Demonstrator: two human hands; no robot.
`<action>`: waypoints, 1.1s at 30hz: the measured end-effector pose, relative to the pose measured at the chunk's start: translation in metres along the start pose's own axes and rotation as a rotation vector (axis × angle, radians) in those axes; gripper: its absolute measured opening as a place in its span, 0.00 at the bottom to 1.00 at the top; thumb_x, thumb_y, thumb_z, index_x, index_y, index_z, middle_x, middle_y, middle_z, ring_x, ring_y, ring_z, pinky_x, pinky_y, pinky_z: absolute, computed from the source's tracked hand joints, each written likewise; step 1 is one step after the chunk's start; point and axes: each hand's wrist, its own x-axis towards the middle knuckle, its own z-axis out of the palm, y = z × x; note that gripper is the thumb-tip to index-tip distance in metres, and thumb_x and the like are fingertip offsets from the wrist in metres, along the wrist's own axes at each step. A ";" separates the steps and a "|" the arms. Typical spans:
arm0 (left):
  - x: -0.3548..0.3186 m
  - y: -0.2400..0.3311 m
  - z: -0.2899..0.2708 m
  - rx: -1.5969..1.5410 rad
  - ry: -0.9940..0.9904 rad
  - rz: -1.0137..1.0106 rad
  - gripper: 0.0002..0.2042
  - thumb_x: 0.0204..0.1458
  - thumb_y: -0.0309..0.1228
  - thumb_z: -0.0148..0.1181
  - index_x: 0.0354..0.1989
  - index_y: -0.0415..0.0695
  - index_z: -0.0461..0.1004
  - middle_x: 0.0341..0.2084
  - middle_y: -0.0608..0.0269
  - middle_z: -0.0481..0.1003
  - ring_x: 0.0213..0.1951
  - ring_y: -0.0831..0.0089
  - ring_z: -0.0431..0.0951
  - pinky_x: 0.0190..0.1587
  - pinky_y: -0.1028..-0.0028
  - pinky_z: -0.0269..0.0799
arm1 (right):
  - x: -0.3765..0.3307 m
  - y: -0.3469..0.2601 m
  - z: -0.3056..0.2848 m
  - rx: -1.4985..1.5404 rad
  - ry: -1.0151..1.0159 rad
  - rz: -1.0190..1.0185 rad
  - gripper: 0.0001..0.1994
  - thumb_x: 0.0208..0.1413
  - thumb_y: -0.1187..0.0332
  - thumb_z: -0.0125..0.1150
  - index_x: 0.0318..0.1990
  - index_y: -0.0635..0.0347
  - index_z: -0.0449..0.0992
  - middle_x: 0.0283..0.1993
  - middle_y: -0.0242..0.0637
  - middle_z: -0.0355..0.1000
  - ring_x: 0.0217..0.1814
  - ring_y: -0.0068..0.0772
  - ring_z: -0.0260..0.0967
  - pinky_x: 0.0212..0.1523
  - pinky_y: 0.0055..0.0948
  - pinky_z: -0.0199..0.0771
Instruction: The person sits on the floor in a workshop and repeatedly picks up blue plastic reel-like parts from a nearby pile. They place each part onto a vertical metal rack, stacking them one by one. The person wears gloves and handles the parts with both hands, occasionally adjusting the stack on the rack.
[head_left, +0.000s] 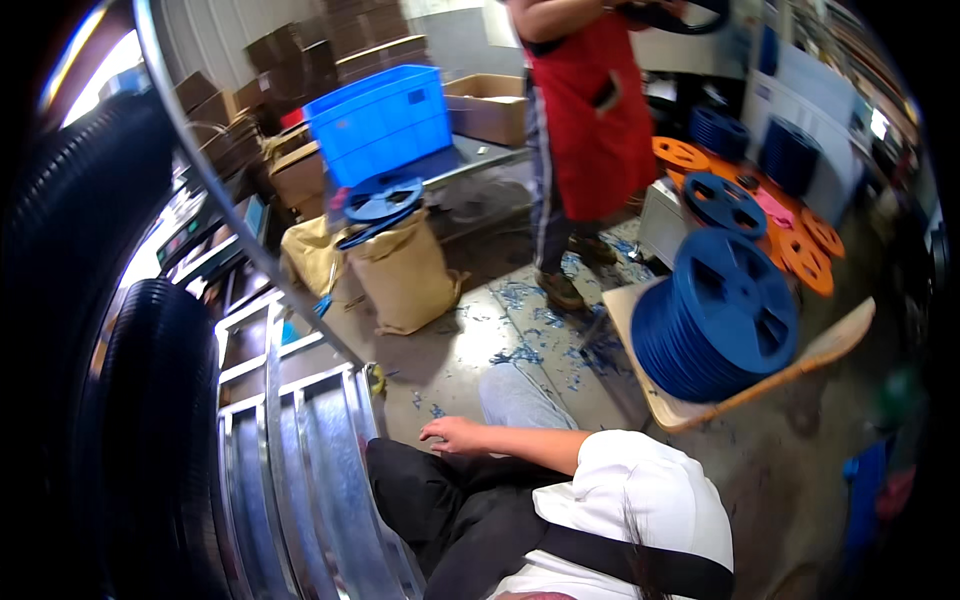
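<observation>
My right hand [455, 435] rests palm-down on my dark-trousered knee [440, 500], fingers loosely spread, gripping nothing. Left hand not visible. At 9 o'clock, just beside the knee, a ribbed silver metal frame [300, 450]. At 2 o'clock, a stack of round blue plastic reels [715, 315] lies tilted on a pale wooden board [840, 340], spoked face up. At 12 o'clock a person in a red apron [590, 110]; at 11, a blue plastic crate [385, 120].

Littered concrete floor [470, 340], stacked cardboard boxes [330, 45]
</observation>
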 end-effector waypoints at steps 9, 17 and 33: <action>-0.016 0.195 0.037 -1.447 -0.171 0.063 0.23 0.59 0.37 0.44 0.61 0.41 0.58 0.57 0.48 0.63 0.57 0.51 0.66 0.60 0.57 0.58 | -0.137 -0.060 -0.161 -0.672 0.550 0.160 0.22 0.41 0.69 0.65 0.48 0.54 0.73 0.54 0.41 0.69 0.58 0.43 0.64 0.58 0.38 0.63; 0.001 0.252 -0.022 -1.635 -0.380 0.257 0.20 0.55 0.31 0.48 0.55 0.36 0.67 0.53 0.46 0.68 0.57 0.48 0.64 0.60 0.55 0.56 | -0.255 -0.093 -0.294 -1.126 1.079 1.104 0.38 0.43 0.57 0.68 0.60 0.65 0.58 0.60 0.48 0.60 0.61 0.52 0.58 0.58 0.41 0.63; -0.099 0.215 0.017 -1.549 -0.814 0.225 0.20 0.55 0.32 0.48 0.54 0.36 0.68 0.52 0.45 0.68 0.55 0.49 0.67 0.59 0.57 0.59 | -0.268 -0.076 -0.326 -0.842 0.873 1.524 0.25 0.49 0.49 0.60 0.45 0.63 0.71 0.40 0.49 0.76 0.44 0.48 0.73 0.52 0.50 0.61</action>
